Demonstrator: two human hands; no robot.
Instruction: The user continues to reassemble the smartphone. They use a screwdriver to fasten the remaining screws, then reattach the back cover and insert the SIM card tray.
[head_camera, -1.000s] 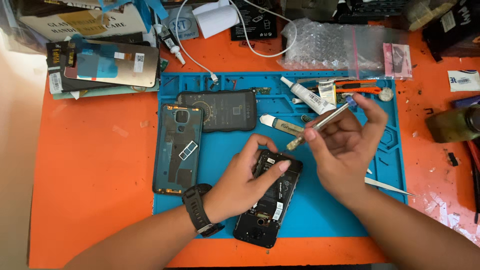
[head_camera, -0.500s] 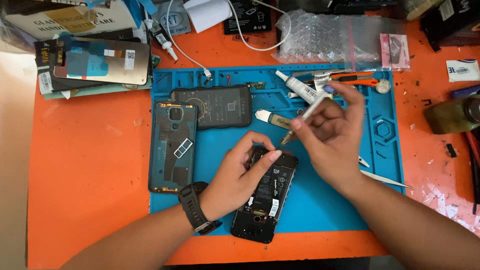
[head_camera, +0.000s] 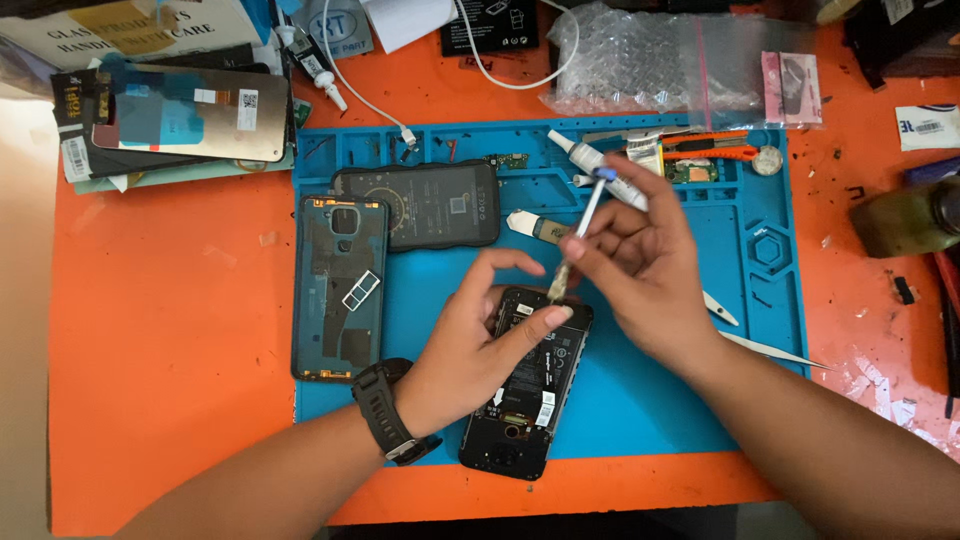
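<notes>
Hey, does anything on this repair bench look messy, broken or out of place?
White scraps litter the orange table at the right, off the blue mat. The phone under both hands lies open with its back cover set aside. Nothing looks spilled.

From my remote seat, the head view showed almost nothing but furniture. An orange table (head_camera: 170, 400) filled the frame, its surface scuffed and dotted with small dark specks and white scraps toward the right side. A blue work mat (head_camera: 650, 400) with moulded compartments along its top and right edges lay across the middle of the table. At the far left a pale beige strip (head_camera: 20, 300) ran along the table's edge; I could not tell whether it was floor or wall. The light was even and soft, casting only faint shadows. I saw no window or lamp in view.
</notes>
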